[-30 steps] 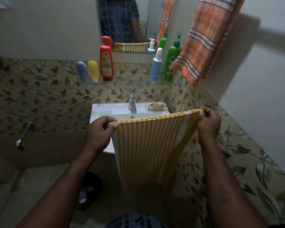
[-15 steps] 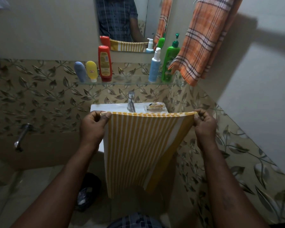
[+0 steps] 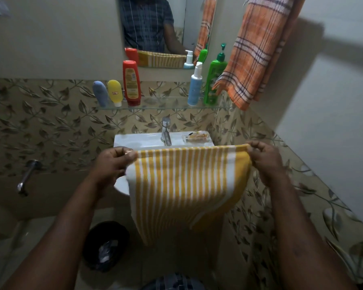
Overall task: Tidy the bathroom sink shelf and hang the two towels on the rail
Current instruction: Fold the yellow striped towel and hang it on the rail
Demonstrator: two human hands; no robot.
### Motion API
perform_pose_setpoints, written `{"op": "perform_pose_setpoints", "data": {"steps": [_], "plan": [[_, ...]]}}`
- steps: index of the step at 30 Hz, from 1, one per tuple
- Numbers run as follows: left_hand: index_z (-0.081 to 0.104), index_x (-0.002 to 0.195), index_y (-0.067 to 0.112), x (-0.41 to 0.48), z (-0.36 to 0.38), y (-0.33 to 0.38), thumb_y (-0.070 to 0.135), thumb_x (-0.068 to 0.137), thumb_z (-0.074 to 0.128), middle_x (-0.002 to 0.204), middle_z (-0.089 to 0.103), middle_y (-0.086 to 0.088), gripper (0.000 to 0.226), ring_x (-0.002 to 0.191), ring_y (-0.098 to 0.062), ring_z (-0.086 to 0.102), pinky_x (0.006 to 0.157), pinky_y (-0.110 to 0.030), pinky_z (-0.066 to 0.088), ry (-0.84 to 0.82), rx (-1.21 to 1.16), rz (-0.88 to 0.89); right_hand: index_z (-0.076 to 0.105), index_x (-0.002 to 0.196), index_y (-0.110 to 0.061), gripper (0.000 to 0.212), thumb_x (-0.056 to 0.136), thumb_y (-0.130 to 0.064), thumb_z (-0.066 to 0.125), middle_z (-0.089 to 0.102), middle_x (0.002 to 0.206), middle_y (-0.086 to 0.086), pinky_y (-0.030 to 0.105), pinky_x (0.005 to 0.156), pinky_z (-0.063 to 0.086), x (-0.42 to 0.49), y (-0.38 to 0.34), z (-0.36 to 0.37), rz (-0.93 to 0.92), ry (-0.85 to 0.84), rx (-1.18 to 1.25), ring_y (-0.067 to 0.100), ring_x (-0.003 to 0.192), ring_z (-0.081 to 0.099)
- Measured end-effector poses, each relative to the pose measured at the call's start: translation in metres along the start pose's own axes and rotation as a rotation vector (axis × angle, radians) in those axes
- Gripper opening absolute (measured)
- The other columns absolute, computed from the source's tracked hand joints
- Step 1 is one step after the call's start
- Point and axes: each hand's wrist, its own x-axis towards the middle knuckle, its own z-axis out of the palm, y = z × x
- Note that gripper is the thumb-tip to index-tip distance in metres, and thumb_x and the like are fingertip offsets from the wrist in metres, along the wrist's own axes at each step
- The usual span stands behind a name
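1. The left hand (image 3: 113, 164) pinches the top left corner of the yellow striped towel (image 3: 182, 185), with thumb and fingers curled on the edge.
2. The right hand (image 3: 264, 162) pinches the top right corner the same way, so the top edge is stretched nearly level between the hands.
3. The yellow striped towel hangs in front of the sink (image 3: 138, 139) and hides most of the bowl. A second layer shows at its lower right.
4. The orange checked towel (image 3: 258, 53) hangs by the right wall. Its top runs out of the picture, so what carries it cannot be seen.
5. On the left of the glass shelf (image 3: 166, 103) stand a grey-blue tube (image 3: 100, 93), a yellow tube (image 3: 114, 93) and a red bottle (image 3: 131, 82), close together and cap down.
6. On the right of the shelf a white pump bottle (image 3: 195, 84) and a green pump bottle (image 3: 215, 80) stand upright side by side. The orange towel's lower corner is just beside the green one.
7. The tap (image 3: 166, 130) rises at the back of the sink, with a soap dish (image 3: 197, 136) to its right.
8. The mirror (image 3: 151, 28) above the shelf reflects a checked shirt.
9. A black bin (image 3: 106, 245) sits on the floor, below and left of the sink.
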Motion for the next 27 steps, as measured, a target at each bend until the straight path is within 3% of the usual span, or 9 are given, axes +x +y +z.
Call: {"op": "perform_pose_setpoints", "data": {"steps": [3, 6, 9, 11, 13, 16, 18, 23, 27], "plan": [[0.070, 0.099, -0.004, 0.014, 0.019, -0.012, 0.011, 0.098, 0.072, 0.077, 0.074, -0.011, 0.016, 0.071, -0.025, 0.068, 0.053, -0.026, 0.058, 0.253, 0.015, -0.101, 0.074, 0.090, -0.021, 0.017, 0.098, -0.008, 0.067, 0.078, 0.102, 0.016, 0.037, 0.078, 0.058, 0.011, 0.017, 0.036, 0.028, 0.190, -0.081, 0.022, 0.083, 0.067], [0.069, 0.090, -0.002, 0.012, 0.031, -0.020, 0.013, 0.097, 0.074, 0.081, 0.073, -0.018, 0.017, 0.068, -0.027, 0.071, 0.056, -0.031, 0.060, 0.301, 0.085, -0.064, 0.077, 0.093, -0.016, 0.011, 0.096, -0.009, 0.069, 0.075, 0.088, 0.005, 0.033, 0.073, 0.059, -0.001, 0.024, 0.054, 0.039, 0.327, -0.073, 0.020, 0.079, 0.069], [0.070, 0.085, 0.003, 0.000, 0.049, -0.023, 0.021, 0.095, 0.076, 0.085, 0.075, -0.020, 0.021, 0.077, -0.034, 0.076, 0.063, -0.041, 0.065, 0.347, 0.118, 0.014, 0.077, 0.090, -0.022, 0.006, 0.093, -0.017, 0.074, 0.076, 0.085, -0.002, 0.045, 0.086, 0.064, -0.026, 0.021, 0.069, 0.024, 0.444, -0.130, 0.021, 0.085, 0.074], [0.073, 0.083, 0.015, -0.010, 0.070, -0.027, 0.034, 0.090, 0.079, 0.082, 0.077, -0.013, 0.021, 0.079, -0.033, 0.078, 0.069, -0.049, 0.067, 0.356, 0.176, 0.075, 0.076, 0.094, -0.024, 0.007, 0.094, -0.018, 0.074, 0.077, 0.087, -0.002, 0.045, 0.083, 0.064, -0.046, 0.015, 0.088, -0.036, 0.426, -0.138, 0.018, 0.083, 0.074], [0.074, 0.084, 0.022, -0.021, 0.094, -0.028, 0.041, 0.090, 0.080, 0.078, 0.077, -0.001, 0.020, 0.075, -0.022, 0.078, 0.069, -0.044, 0.066, 0.363, 0.253, 0.147, 0.075, 0.097, -0.027, 0.010, 0.095, -0.017, 0.073, 0.078, 0.086, -0.002, 0.039, 0.076, 0.065, -0.067, 0.010, 0.109, -0.125, 0.369, -0.113, 0.016, 0.081, 0.076], [0.075, 0.085, 0.027, -0.032, 0.121, -0.021, 0.039, 0.092, 0.080, 0.074, 0.074, 0.009, 0.014, 0.070, -0.005, 0.071, 0.060, -0.017, 0.055, 0.402, 0.338, 0.232, 0.073, 0.095, -0.034, 0.013, 0.095, -0.021, 0.074, 0.074, 0.082, -0.016, 0.022, 0.072, 0.060, -0.095, 0.003, 0.136, -0.232, 0.301, -0.160, 0.001, 0.079, 0.073], [0.076, 0.087, 0.028, -0.037, 0.130, -0.017, 0.035, 0.091, 0.081, 0.073, 0.073, 0.013, 0.010, 0.069, 0.000, 0.069, 0.056, -0.007, 0.044, 0.417, 0.350, 0.254, 0.074, 0.094, -0.034, 0.010, 0.093, -0.025, 0.076, 0.073, 0.080, -0.021, 0.016, 0.070, 0.055, -0.107, 0.001, 0.147, -0.260, 0.285, -0.192, -0.004, 0.079, 0.071], [0.079, 0.090, 0.030, -0.043, 0.137, -0.022, 0.035, 0.089, 0.082, 0.075, 0.075, 0.017, 0.007, 0.074, 0.006, 0.070, 0.062, -0.009, 0.048, 0.435, 0.329, 0.219, 0.079, 0.096, -0.028, 0.006, 0.090, -0.026, 0.080, 0.076, 0.083, -0.020, 0.022, 0.068, 0.058, -0.121, 0.004, 0.155, -0.276, 0.279, -0.158, -0.001, 0.073, 0.071], [0.079, 0.097, 0.033, -0.049, 0.139, -0.027, 0.028, 0.089, 0.082, 0.082, 0.077, 0.020, 0.010, 0.080, 0.007, 0.073, 0.067, -0.011, 0.055, 0.347, 0.285, 0.200, 0.081, 0.098, -0.022, 0.011, 0.087, -0.019, 0.083, 0.077, 0.082, -0.016, 0.018, 0.072, 0.058, -0.122, 0.008, 0.153, -0.285, 0.298, -0.149, -0.002, 0.076, 0.073]]}}
